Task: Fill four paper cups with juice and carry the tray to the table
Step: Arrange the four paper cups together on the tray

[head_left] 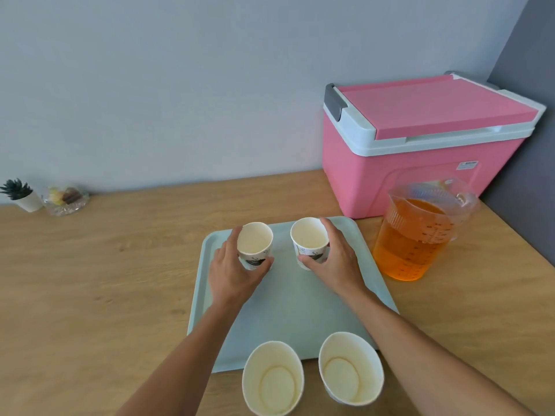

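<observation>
A pale blue tray (288, 307) lies on the wooden counter. My left hand (232, 273) grips a white paper cup (254, 241) at the tray's far left. My right hand (338, 262) grips a second paper cup (309, 237) at the far right of the tray. Both cups look empty and stand upright. Two more empty paper cups stand near me at the tray's front edge, one on the left (272, 378) and one on the right (350, 367). A clear pitcher of orange juice (420, 235) stands on the counter just right of the tray.
A pink cooler box (420, 139) with a closed lid stands behind the pitcher against the wall. At the far left of the counter sit a small potted plant (22, 195) and a glass dish of sweets (65, 199). A grey wall closes the right side.
</observation>
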